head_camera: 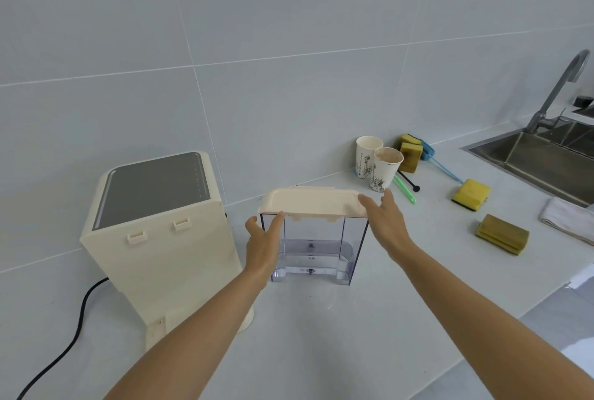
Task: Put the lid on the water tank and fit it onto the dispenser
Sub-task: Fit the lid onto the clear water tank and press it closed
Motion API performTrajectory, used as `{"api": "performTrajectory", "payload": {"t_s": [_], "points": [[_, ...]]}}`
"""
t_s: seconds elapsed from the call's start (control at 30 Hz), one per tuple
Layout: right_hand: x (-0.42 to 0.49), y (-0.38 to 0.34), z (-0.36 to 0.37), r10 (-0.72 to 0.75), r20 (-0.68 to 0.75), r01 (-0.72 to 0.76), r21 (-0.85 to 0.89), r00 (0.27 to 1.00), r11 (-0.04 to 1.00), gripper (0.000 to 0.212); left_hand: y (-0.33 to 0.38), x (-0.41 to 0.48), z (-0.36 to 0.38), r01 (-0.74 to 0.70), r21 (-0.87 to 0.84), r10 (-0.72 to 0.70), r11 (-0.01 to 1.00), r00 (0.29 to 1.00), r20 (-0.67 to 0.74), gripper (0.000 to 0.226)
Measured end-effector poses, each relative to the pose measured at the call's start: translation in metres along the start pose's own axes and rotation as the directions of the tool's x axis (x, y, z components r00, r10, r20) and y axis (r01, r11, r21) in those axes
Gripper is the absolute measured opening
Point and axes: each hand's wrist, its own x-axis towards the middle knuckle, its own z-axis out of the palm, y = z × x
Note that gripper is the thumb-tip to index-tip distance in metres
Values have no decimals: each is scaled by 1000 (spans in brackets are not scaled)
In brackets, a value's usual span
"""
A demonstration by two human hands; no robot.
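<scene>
Head cam: the clear water tank [313, 245] stands on the counter just right of the dispenser [154, 239], cream lid [313, 202] sitting on top. Left hand [262, 247] and right hand [387, 223] lie flat and spread against its two ends, not clamped. It looks empty, so probably light, stiff and slick; I'd grip it by the side walls.

No legible text — marks on the paper cups [379, 168] too blurred.

Cream lid [313, 202] atop clear upright tank [316, 247]; cream dispenser [160, 232] beside, apart.
</scene>
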Motion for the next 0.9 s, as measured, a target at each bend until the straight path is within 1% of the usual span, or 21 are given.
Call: {"api": "performTrajectory", "payload": {"t_s": [0.07,0.1,0.2,0.3,0.37,0.43,0.53,0.7,0.8,0.9], "points": [[13,-9,-2,-27,26,28,-25,999,999,64,-3,-1,5,72,-47,-71,996,997,37,74],[18,-13,-2,-17,56,19,-45,998,999,61,-3,-1,7,103,-64,-100,993,994,51,77],[31,-20,-3,69,147,-54,-103,987,993,61,3,-4,14,153,-98,-147,983,987,69,84],[37,-19,-4,123,202,-84,-192,972,978,56,9,-6,21,182,-116,-176,976,983,60,87],[37,-17,-3,123,240,-66,-235,963,970,45,14,-4,24,201,-121,-199,972,980,30,87],[38,-15,-1,107,251,-46,-234,962,971,34,17,0,24,215,-106,-217,971,976,-8,86],[39,-14,4,91,260,-35,-212,961,977,34,17,9,18,194,-80,-197,978,980,-28,85],[35,-12,18,61,311,-10,-165,948,986,38,20,25,1,118,-75,-122,990,992,-44,79],[31,-17,28,41,333,14,-162,942,987,41,30,39,-9,123,-68,-127,990,991,-45,74],[26,-22,37,25,334,39,-184,942,982,43,38,49,-14,143,-121,-147,982,989,-22,67]]}}
